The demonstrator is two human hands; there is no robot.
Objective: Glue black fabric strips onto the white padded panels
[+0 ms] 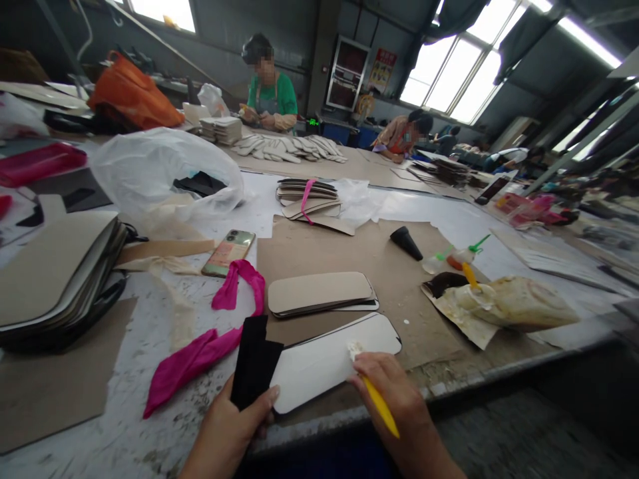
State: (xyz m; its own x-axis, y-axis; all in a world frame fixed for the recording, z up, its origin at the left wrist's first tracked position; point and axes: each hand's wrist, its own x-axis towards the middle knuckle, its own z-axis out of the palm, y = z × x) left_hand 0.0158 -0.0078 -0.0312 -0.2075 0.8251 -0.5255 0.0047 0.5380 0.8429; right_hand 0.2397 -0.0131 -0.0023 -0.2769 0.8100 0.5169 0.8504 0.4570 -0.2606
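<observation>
A person's two bare hands work at the near edge of a cluttered tabletop [150,359] in a workshop. The left hand [234,426] is closed in a pinch, thumb on top, gripping a black fabric piece [254,362] beside the left end of a white rounded panel [329,359]. The panel lies flat, its near end jutting slightly over the tabletop's edge. The right hand [394,399] is curled shut around a yellow-handled glue brush [374,392], its pale bristle tip touching the panel's surface.

Risks, as a judgement: the panel overhangs the edge and seems pinned only lightly, so brush pressure could tip or slide it. Glue could stray onto the black fabric piece or the fingers of the left hand, since both sit just beside the brushed area. A pink ribbon [200,346] trails near the left hand and could catch wet glue. A stack of beige panels [319,293] lies just behind, and a phone [228,253] sits further back; a glue-smeared wad with open bottles [499,303] rests to the right.
</observation>
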